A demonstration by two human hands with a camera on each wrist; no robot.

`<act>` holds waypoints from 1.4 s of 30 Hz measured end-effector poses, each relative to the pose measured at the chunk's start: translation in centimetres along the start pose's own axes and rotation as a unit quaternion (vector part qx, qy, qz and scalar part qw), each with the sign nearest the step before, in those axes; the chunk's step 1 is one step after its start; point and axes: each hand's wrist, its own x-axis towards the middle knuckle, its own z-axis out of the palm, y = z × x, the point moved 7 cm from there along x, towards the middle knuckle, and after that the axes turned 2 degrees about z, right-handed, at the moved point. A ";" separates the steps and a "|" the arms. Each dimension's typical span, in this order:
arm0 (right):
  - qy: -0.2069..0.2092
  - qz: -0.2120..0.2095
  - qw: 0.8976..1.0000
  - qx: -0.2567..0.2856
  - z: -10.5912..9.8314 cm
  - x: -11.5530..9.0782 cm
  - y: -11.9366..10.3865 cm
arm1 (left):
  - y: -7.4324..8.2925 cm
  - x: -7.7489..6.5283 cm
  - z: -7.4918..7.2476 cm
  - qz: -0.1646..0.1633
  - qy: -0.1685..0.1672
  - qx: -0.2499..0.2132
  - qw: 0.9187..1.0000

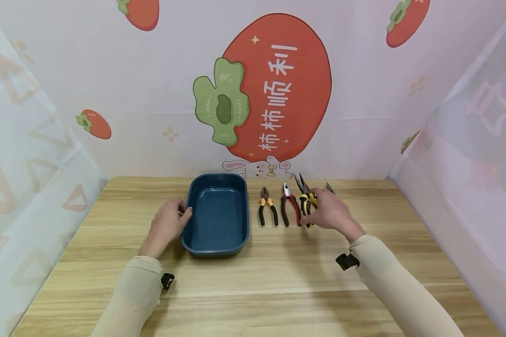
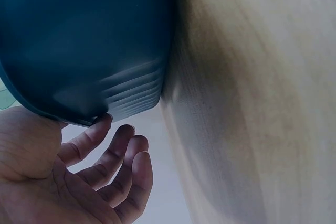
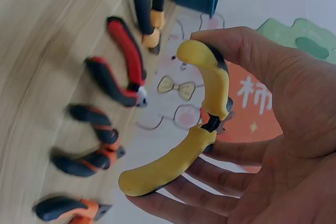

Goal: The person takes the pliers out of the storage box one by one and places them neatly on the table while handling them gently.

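Note:
My right hand (image 1: 331, 210) grips pliers with yellow handles (image 3: 170, 165), lifted off the table. The thumb lies on one handle and the fingers on the other; the handles are spread apart. Their long pointed nose shows beyond the hand in the head view. On the left, a deep blue plastic bin (image 1: 217, 250) stands on the table. My left hand (image 1: 165, 227) pinches its left rim, with the index finger under the lip in the left wrist view and the other fingers loosely bent below.
Orange-and-black pliers (image 1: 267, 203) lie right of the bin, then red-and-black pliers (image 1: 296, 206). Black-and-orange pliers (image 3: 100, 129) and another orange-and-black pair (image 3: 65, 208) lie further along, largely hidden by my right hand in the head view. A printed cloth (image 1: 362, 117) hangs behind the wooden table.

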 end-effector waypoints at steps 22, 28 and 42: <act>-0.030 0.062 0.997 0.020 -2.1 1.1 10.4 | 0.0 0.0 0.0 -0.006 -0.004 -0.001 1.000; -0.041 0.090 0.994 0.035 -2.0 1.4 13.4 | -0.1 0.0 0.1 -0.012 -0.007 0.000 1.000; -0.073 0.130 0.986 0.071 -1.9 2.0 17.4 | 0.1 0.0 0.1 -0.013 -0.008 0.001 1.000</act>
